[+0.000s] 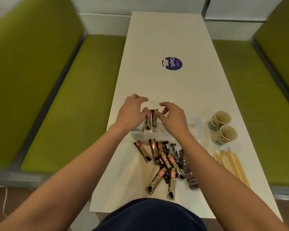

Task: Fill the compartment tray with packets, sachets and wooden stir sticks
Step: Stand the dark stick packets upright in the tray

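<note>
The clear compartment tray [145,134] stands on the white worktop [165,39], a little left of its middle line and just behind the pile of loose things. Two coffee sachets [151,120] stand upright side by side in one compartment of it, with their orange tops upward; the walls between compartments are too transparent to tell which compartment it is.

Both hands are over the tray. The left hand [132,110] is at the left of the two sachets, with its fingers [143,99] half bent and spread forward, and its thumb is at the top of the left sachet. The right hand [173,117] is at the right, its fingers [164,105] curved loosely, and one fingertip touches the top of the right sachet. If either hand really pinches a sachet or only touches it, I cannot tell.

Near the person lies a pile of loose coffee sachets [162,164], crossing each other, and just beside them on the right some dark brown packets [190,175] in a row. The wooden stir sticks [232,165] lie together near the right edge. Behind them stand two paper cups [223,127], touching each other. A round purple sticker [172,63] is further on the worktop. Green benches [65,97] are on both sides.
</note>
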Demonstrator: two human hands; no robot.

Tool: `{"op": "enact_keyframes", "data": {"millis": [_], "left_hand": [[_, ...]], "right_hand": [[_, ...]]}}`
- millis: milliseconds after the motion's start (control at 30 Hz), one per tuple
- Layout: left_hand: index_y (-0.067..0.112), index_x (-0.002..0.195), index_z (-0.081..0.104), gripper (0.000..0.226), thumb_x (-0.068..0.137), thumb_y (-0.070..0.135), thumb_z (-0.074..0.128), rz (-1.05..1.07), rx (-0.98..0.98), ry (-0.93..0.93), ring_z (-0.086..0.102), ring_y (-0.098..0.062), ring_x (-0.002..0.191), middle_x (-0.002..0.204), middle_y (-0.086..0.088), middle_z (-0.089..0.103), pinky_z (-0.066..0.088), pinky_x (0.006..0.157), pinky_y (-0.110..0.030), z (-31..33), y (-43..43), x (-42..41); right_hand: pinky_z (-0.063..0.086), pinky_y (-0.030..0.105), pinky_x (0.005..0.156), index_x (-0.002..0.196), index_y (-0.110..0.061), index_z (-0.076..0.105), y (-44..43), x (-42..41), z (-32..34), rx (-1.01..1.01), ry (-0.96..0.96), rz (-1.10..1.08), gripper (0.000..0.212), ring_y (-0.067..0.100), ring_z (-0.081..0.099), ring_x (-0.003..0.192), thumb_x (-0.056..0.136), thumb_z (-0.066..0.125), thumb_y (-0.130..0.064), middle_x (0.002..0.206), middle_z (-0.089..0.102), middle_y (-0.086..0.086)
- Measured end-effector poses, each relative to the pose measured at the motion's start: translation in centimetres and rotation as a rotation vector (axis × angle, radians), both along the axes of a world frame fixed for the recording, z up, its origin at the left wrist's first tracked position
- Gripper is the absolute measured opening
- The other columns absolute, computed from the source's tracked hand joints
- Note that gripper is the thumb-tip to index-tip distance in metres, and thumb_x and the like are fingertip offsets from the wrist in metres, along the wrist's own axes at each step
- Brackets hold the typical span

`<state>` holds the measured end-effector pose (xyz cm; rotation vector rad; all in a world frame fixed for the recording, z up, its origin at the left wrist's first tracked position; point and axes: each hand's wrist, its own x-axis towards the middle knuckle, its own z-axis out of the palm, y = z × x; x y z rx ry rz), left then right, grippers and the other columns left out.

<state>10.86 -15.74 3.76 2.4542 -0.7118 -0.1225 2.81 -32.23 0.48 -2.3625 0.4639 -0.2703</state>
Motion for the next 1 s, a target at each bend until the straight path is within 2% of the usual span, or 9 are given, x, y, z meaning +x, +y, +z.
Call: {"op": "enact_keyframes", "data": {"millis": [133, 267, 333, 433, 567, 667, 800, 900, 1000], "left_hand": [[0.027, 0.121, 0.067, 0.027, 0.095, 0.028, 0.060, 0.138, -0.208, -0.026, 0.054, -0.011, 0.101, 0.107, 0.008, 0.056, 0.047, 0.082, -0.028, 0.3, 2.6, -3.4], [0.029, 0.102, 0.068, 0.011, 0.095, 0.033, 0.060, 0.179, -0.156, 0.104, 0.054, -0.004, 0.080, 0.093, 0.011, 0.058, 0.044, 0.069, -0.028, -2.1, 5.3, -7.4], [0.028, 0.103, 0.068, 0.015, 0.095, 0.038, 0.059, 0.147, -0.060, 0.177, 0.058, -0.009, 0.085, 0.092, 0.012, 0.058, 0.049, 0.074, -0.034, -3.9, 5.9, -8.8], [0.034, 0.121, 0.064, 0.032, 0.096, 0.052, 0.054, 0.127, 0.054, 0.251, 0.061, -0.016, 0.096, 0.100, 0.010, 0.055, 0.053, 0.081, -0.038, -5.5, 5.7, -10.3], [0.031, 0.140, 0.054, 0.054, 0.094, 0.059, 0.055, 0.169, 0.153, 0.250, 0.060, -0.021, 0.105, 0.117, 0.005, 0.051, 0.053, 0.080, -0.037, -6.6, 5.7, -11.4], [0.024, 0.139, 0.055, 0.060, 0.087, 0.051, 0.069, 0.225, 0.070, 0.322, 0.061, -0.020, 0.106, 0.115, 0.004, 0.048, 0.051, 0.084, -0.036, -6.9, 6.1, -11.5], [0.021, 0.120, 0.063, 0.049, 0.078, 0.037, 0.082, 0.257, 0.024, 0.421, 0.060, -0.018, 0.103, 0.110, 0.003, 0.049, 0.050, 0.088, -0.033, -7.1, 6.7, -10.8], [0.025, 0.101, 0.061, 0.040, 0.071, 0.025, 0.087, 0.292, -0.063, 0.546, 0.062, -0.019, 0.087, 0.105, 0.000, 0.059, 0.057, 0.069, -0.036, -6.7, 7.2, -10.4], [0.024, 0.100, 0.058, 0.043, 0.072, 0.010, 0.086, 0.326, -0.209, 0.651, 0.064, -0.019, 0.064, 0.093, -0.003, 0.067, 0.044, 0.043, -0.025, -5.1, 7.9, -10.2]], "right_hand": [[0.048, 0.032, 0.082, 0.129, -0.025, 0.065, 0.4, -2.0, 0.7, 0.036, -0.050, -0.041, 0.039, 0.015, 0.057, 0.093, 0.095, 0.067, -0.045, 0.097, 0.063, -0.009], [0.050, 0.033, 0.081, 0.109, -0.026, 0.073, 1.5, -6.2, 1.0, -0.008, -0.061, -0.014, 0.020, 0.010, 0.058, 0.089, 0.098, 0.063, -0.040, 0.091, 0.062, -0.011], [0.050, 0.035, 0.080, 0.104, -0.027, 0.075, 2.4, -7.8, 0.3, -0.081, 0.059, 0.051, 0.023, 0.012, 0.057, 0.091, 0.099, 0.059, -0.043, 0.091, 0.060, -0.009], [0.049, 0.038, 0.080, 0.103, -0.027, 0.079, 3.8, -8.4, -1.1, -0.302, 0.251, 0.143, 0.033, 0.021, 0.058, 0.095, 0.101, 0.053, -0.047, 0.095, 0.061, -0.002], [0.040, 0.039, 0.083, 0.103, -0.023, 0.078, 5.4, -8.0, -1.8, -0.512, 0.335, 0.155, 0.043, 0.024, 0.058, 0.099, 0.103, 0.043, -0.047, 0.101, 0.063, 0.000], [0.038, 0.040, 0.089, 0.100, -0.020, 0.075, 6.1, -7.7, -1.9, -0.549, 0.411, 0.126, 0.043, 0.024, 0.061, 0.101, 0.101, 0.045, -0.052, 0.103, 0.065, 0.000], [0.038, 0.040, 0.084, 0.100, -0.022, 0.074, 6.9, -7.7, -2.5, -0.494, 0.412, 0.089, 0.033, 0.025, 0.063, 0.097, 0.098, 0.052, -0.047, 0.101, 0.065, -0.001], [0.044, 0.036, 0.078, 0.105, -0.026, 0.076, 7.4, -7.7, -2.6, -0.349, 0.370, 0.065, 0.026, 0.025, 0.063, 0.095, 0.093, 0.058, -0.040, 0.099, 0.064, -0.002], [0.046, 0.032, 0.072, 0.102, -0.029, 0.075, 7.6, -7.9, -2.2, -0.133, 0.272, 0.051, 0.018, 0.017, 0.059, 0.092, 0.089, 0.067, -0.039, 0.093, 0.058, -0.009]]}}
